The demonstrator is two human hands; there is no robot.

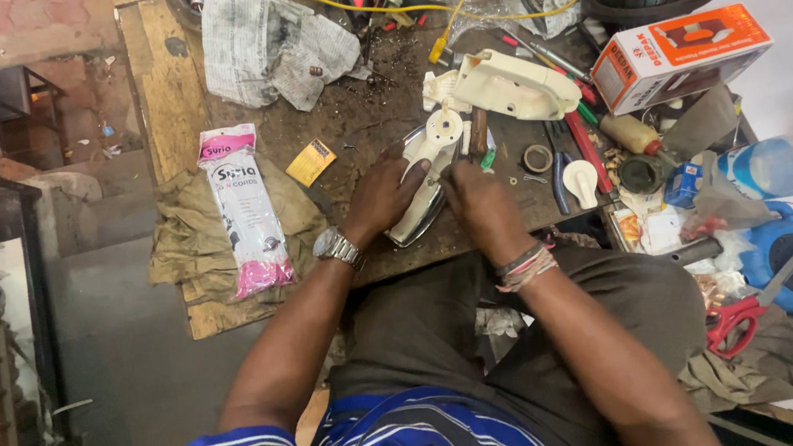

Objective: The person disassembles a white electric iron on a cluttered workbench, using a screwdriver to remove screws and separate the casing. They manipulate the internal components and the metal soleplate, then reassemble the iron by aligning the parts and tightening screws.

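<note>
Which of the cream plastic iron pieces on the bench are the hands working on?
The one nearest the person: the iron body with the shiny metal sole, held between left hand and right hand. The other cream cover lies untouched farther back, beside the orange box.

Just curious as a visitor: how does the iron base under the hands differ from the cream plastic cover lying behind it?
The iron base is shiny metal and both hands touch it: left hand, right hand. The cream cover is matte plastic, lies apart and is untouched. Both rest on the wooden bench and share a pointed iron shape.
</note>
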